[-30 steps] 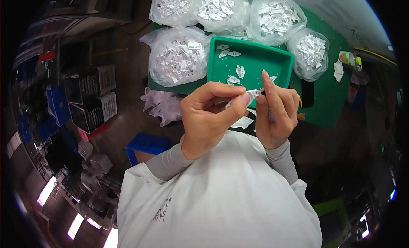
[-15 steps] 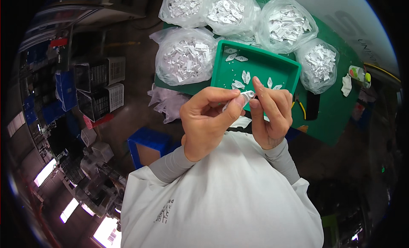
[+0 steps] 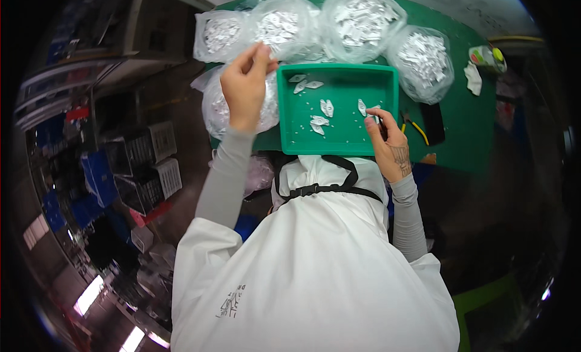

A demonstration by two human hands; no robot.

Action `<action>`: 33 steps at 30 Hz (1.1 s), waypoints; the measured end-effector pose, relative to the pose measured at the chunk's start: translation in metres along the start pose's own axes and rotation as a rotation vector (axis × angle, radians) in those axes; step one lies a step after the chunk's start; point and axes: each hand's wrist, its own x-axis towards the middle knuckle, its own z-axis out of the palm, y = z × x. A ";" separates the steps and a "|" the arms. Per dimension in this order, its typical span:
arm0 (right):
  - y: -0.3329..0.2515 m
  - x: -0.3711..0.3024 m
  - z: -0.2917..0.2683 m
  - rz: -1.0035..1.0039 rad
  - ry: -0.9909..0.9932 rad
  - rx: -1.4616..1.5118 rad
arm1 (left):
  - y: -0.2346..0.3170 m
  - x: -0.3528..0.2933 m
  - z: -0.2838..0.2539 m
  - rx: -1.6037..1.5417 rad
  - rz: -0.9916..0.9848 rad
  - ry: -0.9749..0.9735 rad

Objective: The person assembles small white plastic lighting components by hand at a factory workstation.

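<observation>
My left hand is raised over the bags beyond the tray's left side, thumb and fingers drawn together. Whatever it pinches, if anything, cannot be made out. At the right side of the green tray, my right hand dips over the wall with thumb and forefinger closed around a small white plastic part. Beside those fingertips lies another flat, pointed-oval white part. More such parts lie in the tray: a pair in the middle, a cluster below it and several at the upper left.
Clear bags of small white pieces line the table's far side, with one bag to the right. Yellow-handled pliers and a black flat object lie right of the tray. A bottle stands farther right.
My hands were together over the tray's front edge, the left pinching a white part. They have parted: left up toward the bags, right to the tray's right side. The view has shifted.
</observation>
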 end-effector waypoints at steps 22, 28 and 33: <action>0.029 -0.043 0.008 -0.060 0.001 0.092 | -0.063 -0.098 0.018 0.239 -0.138 -0.659; -0.007 -0.023 0.033 -0.360 -0.103 0.287 | -0.016 -0.116 0.014 -0.282 -0.383 -0.598; -0.021 -0.021 0.021 -0.385 -0.098 0.119 | 0.009 -0.121 0.012 -0.318 -0.375 -0.552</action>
